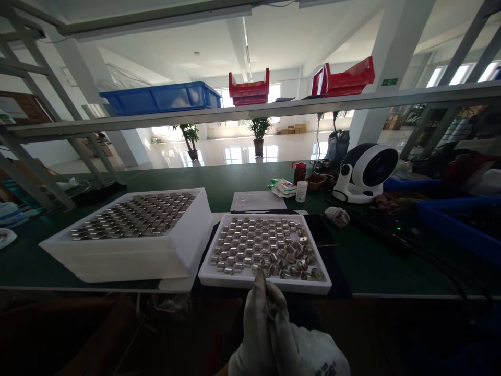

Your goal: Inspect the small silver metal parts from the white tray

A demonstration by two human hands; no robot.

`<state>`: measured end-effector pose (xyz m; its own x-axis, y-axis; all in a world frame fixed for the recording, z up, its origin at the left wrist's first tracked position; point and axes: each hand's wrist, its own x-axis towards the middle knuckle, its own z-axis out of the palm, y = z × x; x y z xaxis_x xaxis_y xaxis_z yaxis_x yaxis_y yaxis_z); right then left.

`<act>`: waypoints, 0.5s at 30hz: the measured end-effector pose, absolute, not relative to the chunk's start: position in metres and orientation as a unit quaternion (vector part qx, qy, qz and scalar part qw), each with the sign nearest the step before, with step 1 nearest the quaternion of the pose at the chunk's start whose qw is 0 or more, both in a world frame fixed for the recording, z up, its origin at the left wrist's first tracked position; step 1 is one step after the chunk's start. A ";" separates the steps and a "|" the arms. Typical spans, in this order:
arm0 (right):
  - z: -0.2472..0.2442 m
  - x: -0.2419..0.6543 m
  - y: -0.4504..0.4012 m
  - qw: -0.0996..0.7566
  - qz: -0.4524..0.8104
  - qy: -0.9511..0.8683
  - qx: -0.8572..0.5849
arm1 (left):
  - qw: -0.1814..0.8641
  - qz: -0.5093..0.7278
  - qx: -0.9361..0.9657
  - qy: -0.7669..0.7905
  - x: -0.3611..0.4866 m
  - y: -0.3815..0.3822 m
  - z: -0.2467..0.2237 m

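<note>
Both hands wear pale work gloves and meet just below the near edge of a white foam tray [266, 284]. My left hand [254, 324] has its fingers closed, its thumb side near a metal cylinder at the tray's front. My right hand [291, 334] presses against it from the right, fingers closed. A small metal piece [270, 308] shows between the two hands; which fingers grip it is hard to make out. In the tray, metal cylinders [250, 235] lie in rows at the left, and others [297, 261] are jumbled at the right.
Stacked white foam trays [125, 261] full of metal cylinders stand at the left. Behind are a white sheet [258, 201], a white bottle [301, 191] and a red bottle [299, 171]. A fan [364, 172] and a blue bin [462, 230] are at the right. Overhead runs a shelf [250, 110].
</note>
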<state>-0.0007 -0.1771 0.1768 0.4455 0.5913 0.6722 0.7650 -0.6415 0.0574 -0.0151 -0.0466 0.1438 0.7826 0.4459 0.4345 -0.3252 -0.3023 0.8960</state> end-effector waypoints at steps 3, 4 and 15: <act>0.181 0.005 -0.182 0.224 -0.297 -0.399 -0.838 | 0.581 0.332 0.741 0.053 -0.011 -0.051 0.156; 0.185 0.009 -0.184 0.286 -0.261 -0.381 -0.839 | 0.590 0.326 0.737 0.054 -0.010 -0.052 0.161; 0.233 0.028 -0.196 0.464 0.045 -0.387 -0.795 | 0.634 0.207 0.744 -0.037 -0.027 -0.037 0.190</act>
